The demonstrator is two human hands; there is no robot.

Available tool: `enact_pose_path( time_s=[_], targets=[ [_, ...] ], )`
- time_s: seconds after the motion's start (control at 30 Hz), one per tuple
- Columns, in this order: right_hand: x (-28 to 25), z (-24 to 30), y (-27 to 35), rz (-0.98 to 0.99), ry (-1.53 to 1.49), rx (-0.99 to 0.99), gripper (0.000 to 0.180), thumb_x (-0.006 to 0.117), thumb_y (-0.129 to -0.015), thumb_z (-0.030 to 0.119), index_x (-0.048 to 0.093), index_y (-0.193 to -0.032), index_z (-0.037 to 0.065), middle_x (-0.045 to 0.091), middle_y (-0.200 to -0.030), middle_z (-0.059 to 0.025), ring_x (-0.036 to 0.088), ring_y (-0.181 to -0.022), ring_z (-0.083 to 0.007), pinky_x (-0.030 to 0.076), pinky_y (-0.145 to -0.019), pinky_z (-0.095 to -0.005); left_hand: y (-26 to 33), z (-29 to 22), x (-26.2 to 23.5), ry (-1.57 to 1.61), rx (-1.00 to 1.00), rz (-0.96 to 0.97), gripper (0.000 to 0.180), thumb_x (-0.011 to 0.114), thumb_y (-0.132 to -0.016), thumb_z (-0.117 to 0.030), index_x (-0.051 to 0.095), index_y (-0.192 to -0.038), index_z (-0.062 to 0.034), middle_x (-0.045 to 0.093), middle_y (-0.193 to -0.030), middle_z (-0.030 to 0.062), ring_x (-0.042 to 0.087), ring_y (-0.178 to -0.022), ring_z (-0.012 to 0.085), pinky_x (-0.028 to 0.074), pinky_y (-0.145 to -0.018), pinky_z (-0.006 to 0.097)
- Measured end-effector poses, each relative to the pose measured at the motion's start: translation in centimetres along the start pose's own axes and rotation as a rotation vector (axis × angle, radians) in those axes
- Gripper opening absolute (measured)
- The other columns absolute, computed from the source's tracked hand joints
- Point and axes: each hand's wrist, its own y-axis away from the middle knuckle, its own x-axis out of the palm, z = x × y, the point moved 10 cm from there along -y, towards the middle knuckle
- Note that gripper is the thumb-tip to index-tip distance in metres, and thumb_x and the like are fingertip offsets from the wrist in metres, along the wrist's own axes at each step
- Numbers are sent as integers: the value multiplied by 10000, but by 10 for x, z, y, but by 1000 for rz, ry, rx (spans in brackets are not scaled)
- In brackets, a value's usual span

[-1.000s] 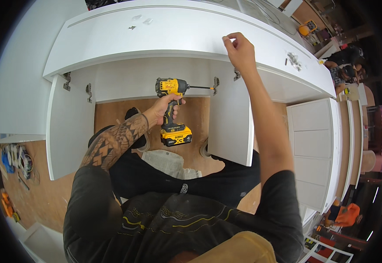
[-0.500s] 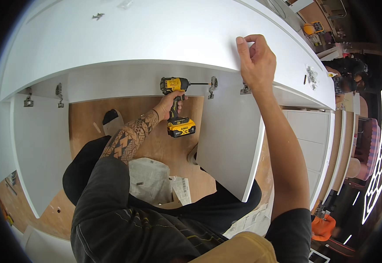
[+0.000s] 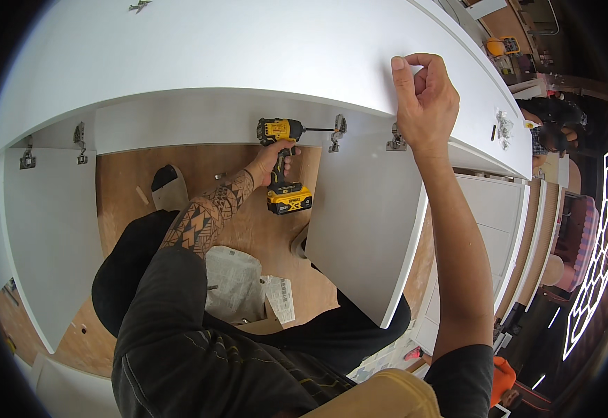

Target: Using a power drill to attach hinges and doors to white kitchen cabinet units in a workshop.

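My left hand (image 3: 276, 159) is wrapped round the grip of a yellow and black impact driver (image 3: 280, 130), level, with its battery hanging below. Its long dark bit points right and its tip meets a metal hinge (image 3: 337, 132) inside the cabinet, by the right-hand white door (image 3: 366, 223). Against the white top panel (image 3: 248, 49) rests my right hand (image 3: 428, 97), thumb and fingers curled closed; what they hold, if anything, is hidden. Just below that wrist another hinge (image 3: 396, 139) shows.
A second white door (image 3: 49, 237) hangs at left, with hinges (image 3: 79, 143) above it. Screws (image 3: 139, 6) and a bag of small hardware (image 3: 504, 130) lie on the panel. Paper sheeting (image 3: 234, 282) covers part of the wooden floor. Another person (image 3: 553, 115) is at far right.
The view has shifted slightly, so the doors and screws sit farther left. The driver stays at the same hinge, and my right hand keeps its curled pose on the panel.
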Motion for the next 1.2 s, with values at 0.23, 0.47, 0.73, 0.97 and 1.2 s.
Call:
enact_pose_path(
  time_s=[0.23, 0.47, 0.73, 0.97, 1.2],
  targets=[
    [1, 8, 7, 3, 19, 4, 422, 750, -948, 466, 658, -960, 54, 425, -596, 15, 421, -534, -129, 362, -524, -323, 1, 7, -6, 27, -39, -7, 286, 710, -926, -390, 708, -960, -107, 512, -635, -69, 488, -547, 82, 436, -553, 272],
    [-2, 9, 6, -17, 42, -1, 459, 753, -943, 502, 652, -953, 55, 422, -603, 15, 403, -529, -128, 346, -515, -322, -6, 5, -6, -5, -15, -5, 273, 703, -929, -391, 648, -890, -126, 499, -619, -69, 476, -530, 84, 426, -530, 275],
    [-3, 14, 8, -18, 47, -1, 483, 762, -933, 525, 650, -946, 56, 416, -604, 17, 402, -534, -124, 339, -510, -318, -3, 5, -6, -13, -18, 4, 273, 692, -935, -388, 634, -887, -125, 499, -616, -66, 471, -516, 87, 433, -515, 276],
    [-5, 19, 9, -23, 52, -13, 486, 762, -934, 526, 644, -942, 55, 428, -612, 15, 412, -539, -125, 337, -507, -314, -3, 6, -4, -20, -37, -3, 277, 687, -938, -396, 642, -885, -128, 490, -615, -68, 467, -516, 87, 431, -524, 279],
    [-5, 18, 8, -20, 66, -4, 474, 753, -940, 519, 647, -956, 57, 437, -615, 10, 425, -539, -131, 349, -512, -316, -6, 10, -4, 26, -54, -12, 287, 700, -932, -402, 660, -904, -119, 498, -623, -71, 470, -531, 84, 430, -532, 283]
  ],
)
